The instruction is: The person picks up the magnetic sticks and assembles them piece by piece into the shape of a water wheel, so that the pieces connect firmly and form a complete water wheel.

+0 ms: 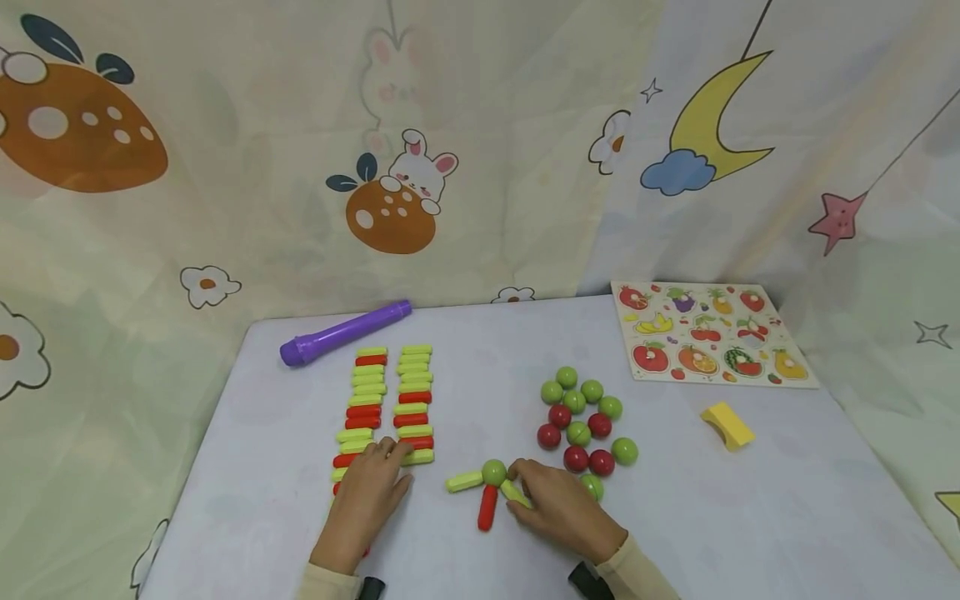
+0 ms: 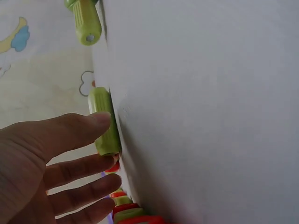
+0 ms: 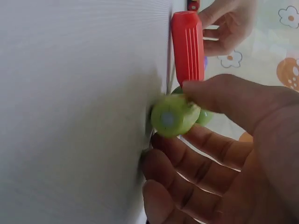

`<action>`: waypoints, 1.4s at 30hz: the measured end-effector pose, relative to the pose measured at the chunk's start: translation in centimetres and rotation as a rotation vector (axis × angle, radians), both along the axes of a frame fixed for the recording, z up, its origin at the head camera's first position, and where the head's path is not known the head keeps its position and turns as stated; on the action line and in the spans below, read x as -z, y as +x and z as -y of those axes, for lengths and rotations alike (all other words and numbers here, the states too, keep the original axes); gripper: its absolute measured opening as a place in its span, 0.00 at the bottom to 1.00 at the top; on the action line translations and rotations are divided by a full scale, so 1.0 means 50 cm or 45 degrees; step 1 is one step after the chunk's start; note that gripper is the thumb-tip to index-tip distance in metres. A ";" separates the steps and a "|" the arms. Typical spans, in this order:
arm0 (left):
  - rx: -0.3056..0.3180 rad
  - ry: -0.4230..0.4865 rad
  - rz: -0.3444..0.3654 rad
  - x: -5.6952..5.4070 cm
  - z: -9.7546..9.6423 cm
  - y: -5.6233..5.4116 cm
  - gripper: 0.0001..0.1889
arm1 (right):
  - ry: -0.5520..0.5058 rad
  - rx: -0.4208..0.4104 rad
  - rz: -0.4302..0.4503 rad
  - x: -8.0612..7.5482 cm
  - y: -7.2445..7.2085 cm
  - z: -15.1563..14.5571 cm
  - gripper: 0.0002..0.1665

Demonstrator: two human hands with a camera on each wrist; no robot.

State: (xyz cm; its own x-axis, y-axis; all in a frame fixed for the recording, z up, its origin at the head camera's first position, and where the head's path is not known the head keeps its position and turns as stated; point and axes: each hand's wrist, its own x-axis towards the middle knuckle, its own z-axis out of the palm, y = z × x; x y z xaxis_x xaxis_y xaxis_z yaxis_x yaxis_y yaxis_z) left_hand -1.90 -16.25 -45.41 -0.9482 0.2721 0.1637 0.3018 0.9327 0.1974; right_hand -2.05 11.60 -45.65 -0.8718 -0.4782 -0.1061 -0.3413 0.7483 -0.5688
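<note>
1. White-topped table (image 1: pixel 660 542) looks smooth, so a brush of the knuckles could roll the loose balls (image 1: pixel 576 459) nearby
2. Fingers of the right hand (image 1: pixel 562 508) pinch a lime rod (image 1: pixel 515 493) at the green ball (image 1: pixel 493 472); crooked pressure might twist the red rod (image 1: pixel 487 508) loose
3. Fingers of the left hand (image 1: pixel 363 500) spread loosely by another lime rod (image 2: pixel 105 133) (contact unclear); dragging could scatter the rod columns (image 1: pixel 412 397)

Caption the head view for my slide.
Right hand pinching a green rod beside a green ball; left hand near the rod rows.
</note>
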 end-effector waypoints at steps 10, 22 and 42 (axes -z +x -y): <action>0.136 0.083 0.056 0.010 -0.034 0.001 0.13 | 0.069 -0.045 -0.161 0.001 -0.001 0.001 0.16; 0.021 0.045 -0.019 0.006 -0.038 0.003 0.20 | 0.129 -0.030 -0.346 -0.006 0.006 0.014 0.15; 0.136 0.070 0.132 0.000 -0.051 -0.004 0.15 | 0.226 -0.058 -0.410 0.003 0.007 0.012 0.14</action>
